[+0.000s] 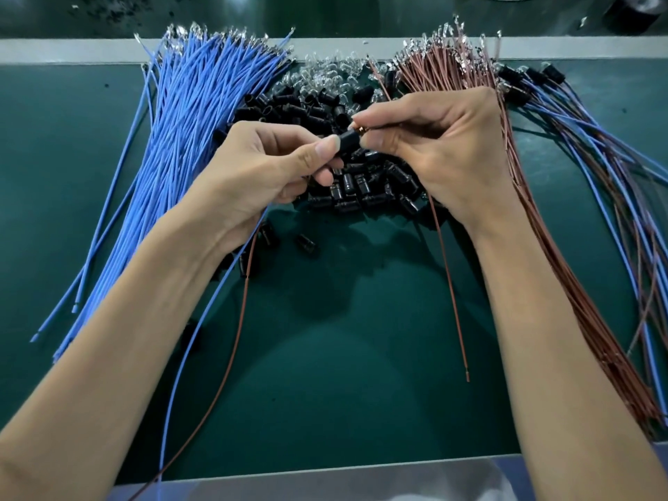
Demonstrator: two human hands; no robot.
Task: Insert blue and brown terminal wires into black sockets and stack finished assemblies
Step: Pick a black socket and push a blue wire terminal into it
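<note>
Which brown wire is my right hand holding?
The brown wire hanging straight below the right hand, which pinches its terminal end; the other loose brown wire trails from under the left hand.

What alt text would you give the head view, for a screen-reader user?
Two bare hands meet over a green mat: the left hand pinches a black socket while the right hand pinches a brown wire, its terminal at the socket's mouth. Loose black sockets are piled beneath, with a blue wire bundle left and brown wires right.
</note>
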